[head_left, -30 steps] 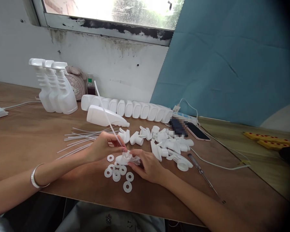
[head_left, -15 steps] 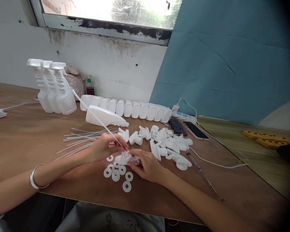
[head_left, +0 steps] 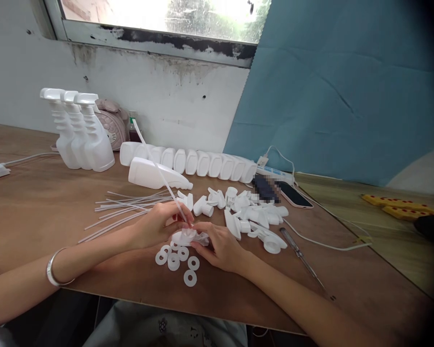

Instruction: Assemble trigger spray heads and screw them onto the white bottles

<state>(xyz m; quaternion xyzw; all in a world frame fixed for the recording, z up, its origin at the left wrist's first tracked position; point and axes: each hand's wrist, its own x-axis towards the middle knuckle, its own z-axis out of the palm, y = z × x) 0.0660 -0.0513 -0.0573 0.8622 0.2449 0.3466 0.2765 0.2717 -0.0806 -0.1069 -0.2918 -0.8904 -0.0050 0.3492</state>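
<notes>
- White tube (head_left: 166, 183), thin: left hand (head_left: 166, 223) nearly shut on its lower end, thumb and fingertips pinching.
- Right hand (head_left: 222, 246) partly closed, thumb and fingers around the right side of a white spray head (head_left: 179, 238), just above the near part of the table (head_left: 29, 212).
- Key relation: tube slants, upper end far and left, lower end near and right, meeting the spray head between the two sets of fingertips. Spray head's long axis runs roughly left to right. Left hand governs the tube, right hand the head. Fingers cover the joint; cannot tell if the tube is seated.
- Just near of the spray head: flat white washers (head_left: 186, 278), some overlapping.
- Left, partly behind the left forearm: loose tubes (head_left: 110, 208), fanned out, lying flat.
- Right and far of the right hand: a heap of spray heads (head_left: 258, 215); screwdriver (head_left: 289, 238) to its right, phone (head_left: 295, 195) farther off.
- Beyond the hands: one bottle (head_left: 152, 174) on its side, neck pointing right, before a row of bottles (head_left: 203, 165), bases facing near.
- Far left: three capped bottles (head_left: 101, 149) upright, beside a pink bag (head_left: 113, 126).
</notes>
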